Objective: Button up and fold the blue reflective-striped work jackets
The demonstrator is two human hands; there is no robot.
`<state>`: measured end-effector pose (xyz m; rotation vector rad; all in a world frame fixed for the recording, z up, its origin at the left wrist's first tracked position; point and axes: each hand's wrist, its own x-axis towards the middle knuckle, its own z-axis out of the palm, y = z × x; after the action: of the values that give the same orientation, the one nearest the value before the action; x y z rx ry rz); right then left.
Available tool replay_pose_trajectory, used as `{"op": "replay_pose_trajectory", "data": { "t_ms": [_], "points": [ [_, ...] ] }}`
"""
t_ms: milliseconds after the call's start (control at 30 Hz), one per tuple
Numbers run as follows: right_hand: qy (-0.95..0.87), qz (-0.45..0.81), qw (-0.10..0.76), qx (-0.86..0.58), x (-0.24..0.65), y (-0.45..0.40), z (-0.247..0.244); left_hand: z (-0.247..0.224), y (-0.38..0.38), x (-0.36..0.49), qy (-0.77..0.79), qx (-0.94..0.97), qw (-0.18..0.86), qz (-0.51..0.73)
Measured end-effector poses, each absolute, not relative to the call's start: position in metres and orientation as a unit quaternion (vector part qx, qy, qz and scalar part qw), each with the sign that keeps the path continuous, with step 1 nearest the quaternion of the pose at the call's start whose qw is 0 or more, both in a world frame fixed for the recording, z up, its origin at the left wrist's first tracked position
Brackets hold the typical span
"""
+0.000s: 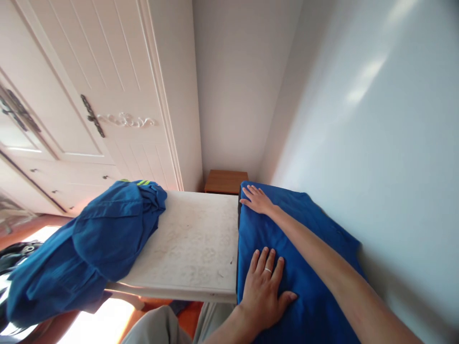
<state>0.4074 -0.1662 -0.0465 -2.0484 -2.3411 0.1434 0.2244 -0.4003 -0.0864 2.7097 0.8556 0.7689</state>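
Blue cloth (pixel 301 220), perhaps a garment, lies spread over the right end of a white table (pixel 197 239), with a dark edge along its left side. My left hand (pixel 266 291), wearing a ring, rests palm down on the near part of this cloth, fingers spread. Farther off, my right hand (pixel 257 199) lies flat on the cloth near its far left corner, the forearm reaching across the fabric. Neither hand grips anything. A second blue garment (pixel 114 229) with yellow-green stripes is bunched over the table's left end and hangs down beyond it.
A white wardrobe (pixel 118 71) with dark metal handles stands at the left back. Behind the table is a small brown wooden cabinet (pixel 226 180). A pale wall (pixel 387 157) closes off the right side. My knee (pixel 158 327) is under the table's near edge.
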Motion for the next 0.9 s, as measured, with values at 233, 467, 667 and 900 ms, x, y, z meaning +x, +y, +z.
{"op": "replay_pose_trajectory", "data": {
  "t_ms": [233,467,667,900],
  "points": [
    [-0.725,0.076,-0.034,-0.684,0.373,-0.165,-0.066,-0.082,-0.404,0.223,0.288,0.912,0.144,0.253],
    [-0.747,0.055,-0.046,-0.661,0.332,-0.18,-0.032,-0.092,-0.403,0.212,0.279,0.905,0.142,0.288],
    [-0.844,-0.024,0.018,-0.536,0.31,-0.221,-0.001,-0.097,-0.406,0.218,0.309,0.891,0.133,0.304],
    [-0.653,-0.027,0.003,-0.757,0.409,-0.285,-0.014,-0.096,-0.407,0.221,0.31,0.891,0.129,0.305]
  ]
}}
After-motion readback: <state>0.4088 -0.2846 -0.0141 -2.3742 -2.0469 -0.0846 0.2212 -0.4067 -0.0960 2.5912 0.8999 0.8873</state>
